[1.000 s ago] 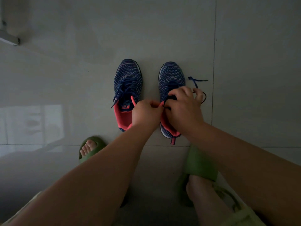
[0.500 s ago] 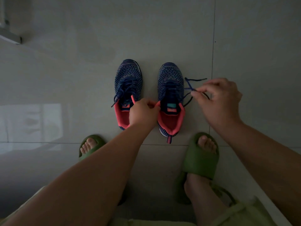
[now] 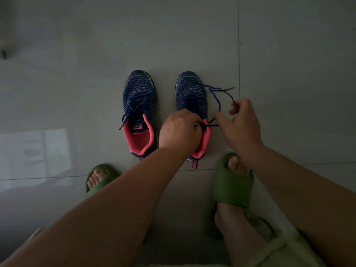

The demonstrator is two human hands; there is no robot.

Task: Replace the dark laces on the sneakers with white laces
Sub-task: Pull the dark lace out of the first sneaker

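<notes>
Two sneakers mid-frame, both dark-laced. Left sneaker (image 3: 139, 112) untouched. On right sneaker (image 3: 192, 105) I pinch the lace (image 3: 218, 101) at the collar with left hand (image 3: 180, 130); right hand (image 3: 241, 124) pinches its loose end. No white laces visible. Early stage, I judge.
</notes>
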